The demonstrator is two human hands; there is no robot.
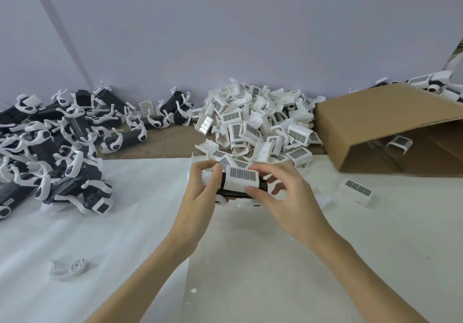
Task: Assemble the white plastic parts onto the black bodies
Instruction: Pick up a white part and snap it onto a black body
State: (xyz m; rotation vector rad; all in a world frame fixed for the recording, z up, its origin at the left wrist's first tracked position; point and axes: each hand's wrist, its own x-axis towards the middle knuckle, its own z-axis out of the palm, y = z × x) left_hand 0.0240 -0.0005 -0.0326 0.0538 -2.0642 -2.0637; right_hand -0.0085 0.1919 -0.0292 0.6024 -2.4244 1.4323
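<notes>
At far left a heap of black bodies (50,147) with white arms fitted is seen on the table (125,222). A loose white wheel piece (72,267) lies near the front. At centre, one black body (235,193) is gripped by the left hand (200,187), thumb curled on top. A white grille part (241,179) is pinched onto it by the right hand (280,195). Behind, a pile of white parts (258,127) (grilles mostly up) is noted, then an open cardboard box (380,122) on its side.
</notes>
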